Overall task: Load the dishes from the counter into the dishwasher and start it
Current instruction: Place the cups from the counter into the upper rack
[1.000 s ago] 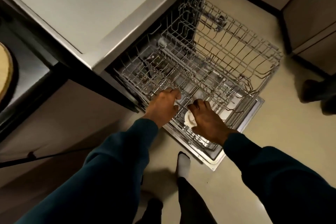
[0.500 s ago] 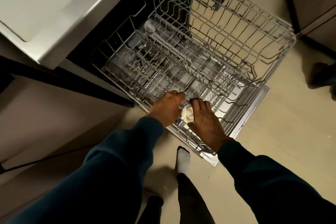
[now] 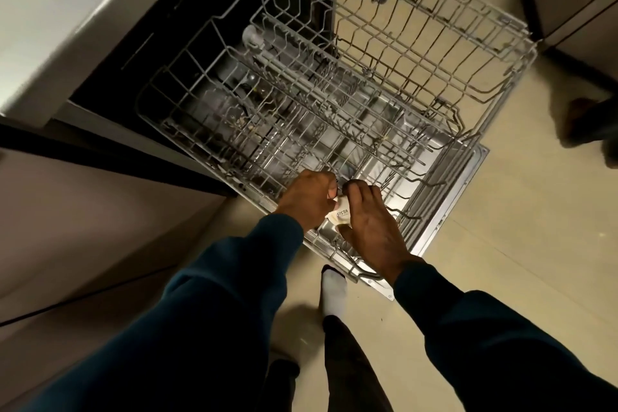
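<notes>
Both hands meet over the near edge of the pulled-out lower rack (image 3: 187, 130), close to its front left corner. Between them is a small white packet (image 3: 341, 213), printed "SISTA" on the visible face; likely a detergent sachet or tablet wrapper, though most of it is hidden by the hands.

Left hand (image 3: 306, 201): fingers curled, thumb and fingertips pinching the packet's left edge.

Right hand (image 3: 371, 221): fingers bent down over the packet's right side, thumb under its lower edge; it grips the packet too. Which fingers actually bear on it cannot be told.

The packet sits just above the rack wires, over the open dishwasher door (image 3: 468, 174). Whether it touches the wires is unclear.

Handling, as judged: light, small, a thin crinkly wrapper, soft to the pinch with perhaps a firm block inside. Slippery if fingers are damp. Not fragile, but easily dropped through the rack gaps onto the door below. The best hold looks like a pinch at two opposite edges, as both hands have it now, suited to tearing it open.

No dishes show in the lower rack, nor in the upper rack (image 3: 434, 27) extended beyond it. Counter edge (image 3: 83, 27) lies up and left of the rack. A white-socked foot (image 3: 332, 294) stands on the floor just short of the door's near corner.
</notes>
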